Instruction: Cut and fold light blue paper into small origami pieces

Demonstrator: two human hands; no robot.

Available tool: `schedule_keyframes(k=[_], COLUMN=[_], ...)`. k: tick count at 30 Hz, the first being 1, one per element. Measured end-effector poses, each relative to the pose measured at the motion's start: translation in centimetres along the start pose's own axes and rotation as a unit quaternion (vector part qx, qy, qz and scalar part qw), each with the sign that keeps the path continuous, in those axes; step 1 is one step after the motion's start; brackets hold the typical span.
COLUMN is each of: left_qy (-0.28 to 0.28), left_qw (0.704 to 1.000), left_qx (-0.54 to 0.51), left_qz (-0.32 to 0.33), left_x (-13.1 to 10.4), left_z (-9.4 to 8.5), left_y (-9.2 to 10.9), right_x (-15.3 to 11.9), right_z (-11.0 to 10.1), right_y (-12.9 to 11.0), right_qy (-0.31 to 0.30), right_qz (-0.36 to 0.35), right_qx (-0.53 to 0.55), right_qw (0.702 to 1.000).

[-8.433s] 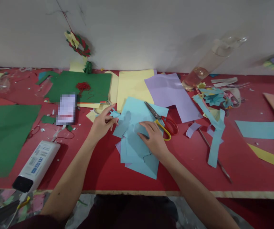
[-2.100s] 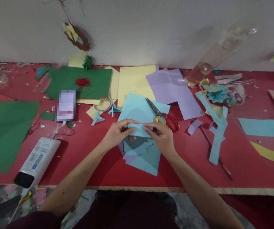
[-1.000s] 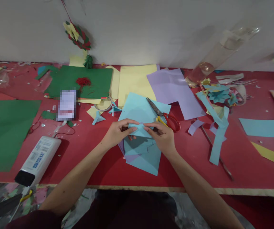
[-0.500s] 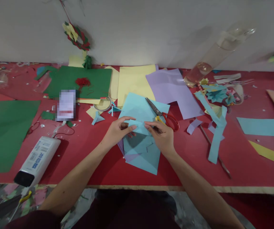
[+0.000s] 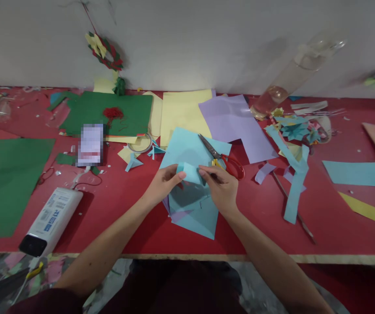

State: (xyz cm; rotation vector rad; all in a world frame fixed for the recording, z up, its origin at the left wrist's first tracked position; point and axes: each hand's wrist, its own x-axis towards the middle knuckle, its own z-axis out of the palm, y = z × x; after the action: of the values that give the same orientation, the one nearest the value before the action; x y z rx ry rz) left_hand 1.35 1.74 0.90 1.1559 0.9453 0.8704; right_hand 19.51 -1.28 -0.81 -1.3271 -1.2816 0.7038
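Between my two hands is a small piece of light blue paper, bent so that its left end curls up. My left hand pinches its left end, thumb in front. At the opposite end my right hand grips it between thumb and fingers. Both hold it above larger light blue sheets lying on the table. Scissors with red and yellow handles lie just beyond my right hand, blades pointing away. Small folded blue paper pieces rest to the left, by a tape roll.
On the red table lie green sheets, a yellow sheet, a purple sheet and blue strips. A phone is cabled to a white power bank. A clear bottle leans on the wall.
The small blue paper, flatter before, is now bent, its left end curled and its face tilted. My hands keep nearly the same place, with the fingers slightly shifted.
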Motion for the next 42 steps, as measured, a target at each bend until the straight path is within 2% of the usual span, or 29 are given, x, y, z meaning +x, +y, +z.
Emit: schedule_keyframes(k=[2,9,13,18,21,24,26,28,32,38,42], left_qy=[-0.004,-0.013,0.007,0.012,-0.014,-0.048,-0.043,-0.029,-0.011,-0.038,-0.044], left_qw=[1.0,1.0,0.999,0.999,0.998,0.996,0.996,0.996,0.996,0.997,0.997], left_qx=[0.003,0.025,0.038,0.042,0.053,0.075,0.081,0.086,0.089,0.069,0.045], left_qz=[0.001,-0.007,-0.018,-0.002,-0.001,-0.009,-0.006,0.001,0.01,-0.011,-0.033], left_x=[-0.2,-0.6,-0.7,-0.6,-0.6,-0.8,-1.0,-1.3,-1.5,-1.3,-1.2], left_z=[0.3,0.7,1.3,0.8,0.8,1.5,2.0,2.5,2.8,3.1,3.5], left_y=[0.0,-0.5,-1.1,-0.7,-0.6,-1.0,-1.5,-1.9,-2.5,-2.6,-2.5], right_x=[-0.1,-0.1,-0.2,0.6,0.6,-0.2,-0.9,-1.4,-1.5,-1.1,-1.0], right_z=[0.1,0.2,0.1,-0.5,-0.5,0.2,0.7,1.0,1.1,0.8,0.9], right_y=[0.0,0.1,-0.2,0.2,0.2,-0.2,-0.5,-0.7,-0.6,-0.5,-0.6], right_qy=[-0.013,-0.002,-0.005,0.074,0.108,0.054,0.006,-0.009,0.0,0.0,-0.005], right_qz=[0.006,-0.009,-0.024,0.003,0.027,0.026,0.001,-0.018,-0.013,0.04,0.05], right_qx=[-0.002,-0.013,-0.023,-0.033,-0.025,-0.011,0.015,0.036,0.056,0.053,0.047], right_qw=[1.0,1.0,0.999,0.997,0.993,0.998,1.0,0.999,0.998,0.998,0.998])
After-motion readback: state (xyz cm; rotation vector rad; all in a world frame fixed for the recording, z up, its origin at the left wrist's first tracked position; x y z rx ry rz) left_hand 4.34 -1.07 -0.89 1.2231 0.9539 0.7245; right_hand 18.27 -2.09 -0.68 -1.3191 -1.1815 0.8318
